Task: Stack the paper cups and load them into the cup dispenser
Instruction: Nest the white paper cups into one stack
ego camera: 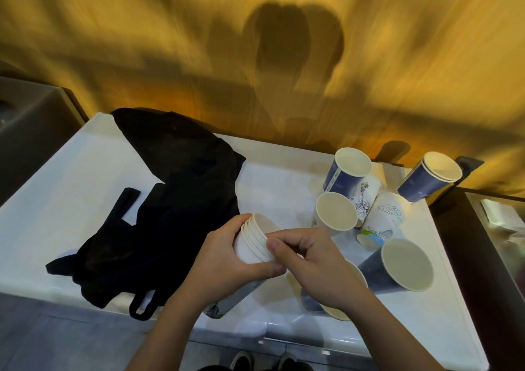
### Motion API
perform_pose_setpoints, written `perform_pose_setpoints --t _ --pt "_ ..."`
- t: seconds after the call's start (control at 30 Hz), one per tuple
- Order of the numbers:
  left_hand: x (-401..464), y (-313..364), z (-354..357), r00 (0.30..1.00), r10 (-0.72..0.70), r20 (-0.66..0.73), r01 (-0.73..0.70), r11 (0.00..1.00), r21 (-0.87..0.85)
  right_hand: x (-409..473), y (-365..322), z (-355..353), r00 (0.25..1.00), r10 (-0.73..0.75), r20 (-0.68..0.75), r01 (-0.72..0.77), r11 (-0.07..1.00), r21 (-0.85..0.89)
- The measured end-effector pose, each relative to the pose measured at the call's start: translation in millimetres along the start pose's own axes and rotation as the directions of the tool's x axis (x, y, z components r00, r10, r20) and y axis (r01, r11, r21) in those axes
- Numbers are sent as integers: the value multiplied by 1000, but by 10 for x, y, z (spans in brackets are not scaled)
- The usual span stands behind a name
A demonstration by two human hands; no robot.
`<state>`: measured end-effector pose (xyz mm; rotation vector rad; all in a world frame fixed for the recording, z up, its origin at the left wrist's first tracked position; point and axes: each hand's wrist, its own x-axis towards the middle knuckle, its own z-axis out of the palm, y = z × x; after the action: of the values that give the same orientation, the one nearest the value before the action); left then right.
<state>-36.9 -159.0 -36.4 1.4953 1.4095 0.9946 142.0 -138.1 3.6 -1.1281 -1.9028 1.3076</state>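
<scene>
Two grips on nested cup stack (252,242): left hand (224,260) wraps it, right hand (309,260) pinches its rim.

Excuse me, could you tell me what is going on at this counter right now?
A person is nesting paper cups. The left hand grips a tilted stack of cups, while the right hand pinches at its rim. Several loose cups stand or lie to the right on the white counter, and a black bag lies to the left. No cup dispenser is visible.
</scene>
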Motion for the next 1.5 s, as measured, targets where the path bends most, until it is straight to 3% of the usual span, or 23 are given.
perform_pose_setpoints --t 0.13,0.23,0.47,0.6,0.8,1.0,1.17,1.5 --pt "-26 -68 8 1000 -25 -6 25 1000 8 -43 12 -109 997 6 -80 -8 999 -35" --pt "-50 -125 -1 999 -49 -11 49 999 4 -19 52 -363 978 -27 -207 -11 983 -182" --pt "-38 -241 70 995 -101 -2 101 995 0 96 395 -881 899 5 -439 -259 814 -521" --pt "-32 -344 164 991 -130 -3 130 990 -48 165 563 -953 904 156 -398 -382 715 -586" --pt "-35 -501 333 990 -141 15 142 985 -96 194 645 -977 915 262 -307 -403 623 -670" --pt "-63 -613 442 989 -143 -28 141 987 -73 209 620 -957 922 269 -277 -387 661 -643" --pt "-85 -614 498 988 -117 -97 112 992 -63 219 646 -933 912 324 -252 -405 608 -683" --pt "-82 -609 509 986 -118 -116 111 992 -65 269 776 -868 924 233 -302 -381 587 -714"
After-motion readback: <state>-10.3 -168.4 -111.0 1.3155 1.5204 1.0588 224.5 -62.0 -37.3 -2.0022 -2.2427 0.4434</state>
